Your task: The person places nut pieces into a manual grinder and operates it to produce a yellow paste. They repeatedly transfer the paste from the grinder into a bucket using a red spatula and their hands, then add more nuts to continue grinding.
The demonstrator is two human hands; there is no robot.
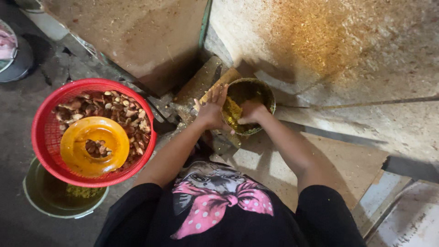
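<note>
A small round bowl [267, 93] with yellow-green paste [232, 111] inside sits low against a stained wall. My left hand [211, 108] rests flat on the bowl's left rim, fingers spread. Inside the bowl, my right hand [250, 112] is closed into the paste; its fingers are hidden. Both forearms reach forward from my black sleeves.
A red mesh basket [43, 132] of brown nut pieces [120, 110] stands at left, with an orange ring-shaped lid [75, 146] on top. It sits over a green basin [34, 194] holding liquid. A wooden board [222, 82] leans behind the bowl. A pale bucket [16, 64] is far left.
</note>
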